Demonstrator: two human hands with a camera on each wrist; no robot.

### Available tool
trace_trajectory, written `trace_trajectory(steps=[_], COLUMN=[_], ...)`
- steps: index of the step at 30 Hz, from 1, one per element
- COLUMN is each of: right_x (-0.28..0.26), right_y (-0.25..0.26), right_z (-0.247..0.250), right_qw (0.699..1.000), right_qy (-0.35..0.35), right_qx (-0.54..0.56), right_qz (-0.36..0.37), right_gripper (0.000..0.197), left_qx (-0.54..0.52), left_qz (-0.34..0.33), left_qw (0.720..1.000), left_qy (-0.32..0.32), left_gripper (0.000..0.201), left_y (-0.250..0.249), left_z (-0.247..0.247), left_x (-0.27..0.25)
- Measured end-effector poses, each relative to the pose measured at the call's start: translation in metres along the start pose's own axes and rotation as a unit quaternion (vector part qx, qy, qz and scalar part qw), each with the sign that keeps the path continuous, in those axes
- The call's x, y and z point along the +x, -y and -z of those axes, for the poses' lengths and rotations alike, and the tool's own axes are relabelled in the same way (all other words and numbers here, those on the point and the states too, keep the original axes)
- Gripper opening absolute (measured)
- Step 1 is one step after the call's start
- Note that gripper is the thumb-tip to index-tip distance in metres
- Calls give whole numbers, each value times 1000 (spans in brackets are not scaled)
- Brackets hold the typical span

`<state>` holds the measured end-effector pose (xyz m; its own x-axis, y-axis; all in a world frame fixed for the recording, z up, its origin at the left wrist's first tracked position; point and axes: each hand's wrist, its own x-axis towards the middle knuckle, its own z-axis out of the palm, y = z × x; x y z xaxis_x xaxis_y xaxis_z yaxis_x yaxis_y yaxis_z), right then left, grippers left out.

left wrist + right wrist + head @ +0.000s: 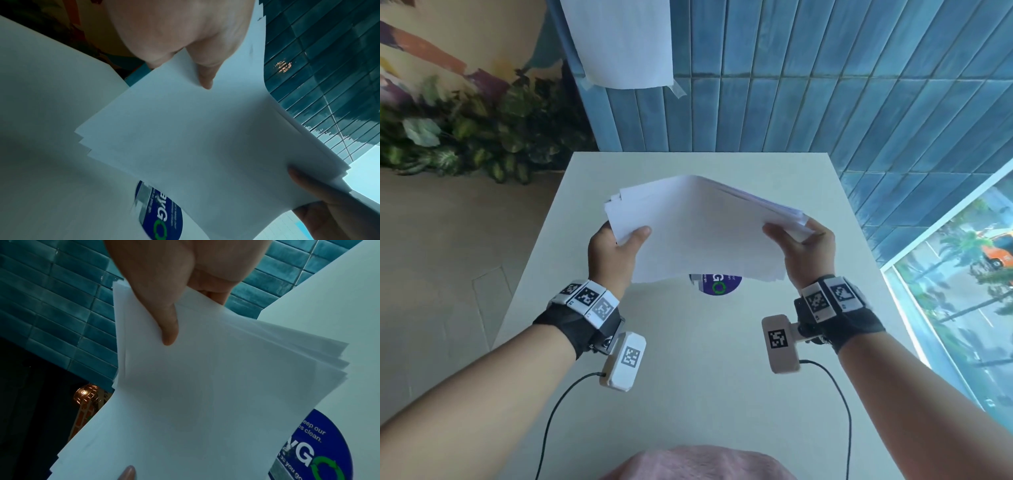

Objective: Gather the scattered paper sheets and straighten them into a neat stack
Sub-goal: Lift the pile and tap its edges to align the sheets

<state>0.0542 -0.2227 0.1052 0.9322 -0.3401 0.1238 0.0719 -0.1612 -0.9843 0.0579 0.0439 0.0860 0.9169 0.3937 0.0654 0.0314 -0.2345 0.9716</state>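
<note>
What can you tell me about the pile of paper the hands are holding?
The paper stack is a bundle of plain white sheets, held up above the white table. The left hand pinches one side and the right hand pinches the other. Its edges are uneven, with corners sticking out in steps, so it is not neat yet.

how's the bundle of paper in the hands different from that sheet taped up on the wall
The paper bundle is many sheets with fanned, uneven edges; the taped sheet looks like a single piece. The bundle is held above the table, pinched by the left hand and right hand; the sheet hangs on the blue tiles, fixed with tape at its lower corners. The bundle bows upward in the middle; the taped sheet hangs roughly flat. Both are plain white paper.
</note>
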Motion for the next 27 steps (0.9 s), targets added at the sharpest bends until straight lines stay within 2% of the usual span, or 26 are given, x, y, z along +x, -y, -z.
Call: trace_trajectory(steps=[2,4,8,10,12,15,17,21,24,27], right_x=[-3,-6,-7,-6,-5,-1,2,9,13,15], right_y=[-2,-6,-19,-24,-27,-26,-22,-8,7,10], right_z=[1,3,9,8,6,2,1,-4,-11,-14], right_qw=[1000,1000,999,998,998,999,999,999,998,997], right_qy=[8,17,47,55,49,38,34,-10,-39,-38], right_qx=[1,5,-26,6,2,-27,-22,-32,-20,-25], right_qz=[-3,-7,-2,-24,-33,-21,-7,27,53,63], right_gripper=[11,19,68,77,68,32,21,28,26,26], left_qx=[-2,-3,-54,-36,-11,22,33,23,2,5], left_qz=[4,3,11,9,-1,-26,-47,-91,-114,-123], left_qw=[1000,1000,998,999,999,999,998,996,993,992], left_qy=[-1,5,23,33,40,26,19,-9,-33,-29], left_gripper=[14,20,56,61,53,37,32,31,33,31], left_y=[6,9,13,16,17,14,9,-6,-17,-16], left_z=[1,4,7,7,6,0,-3,-9,-14,-14], left_x=[-6,-11,-12,-11,-12,-12,-12,-9,-5,-2])
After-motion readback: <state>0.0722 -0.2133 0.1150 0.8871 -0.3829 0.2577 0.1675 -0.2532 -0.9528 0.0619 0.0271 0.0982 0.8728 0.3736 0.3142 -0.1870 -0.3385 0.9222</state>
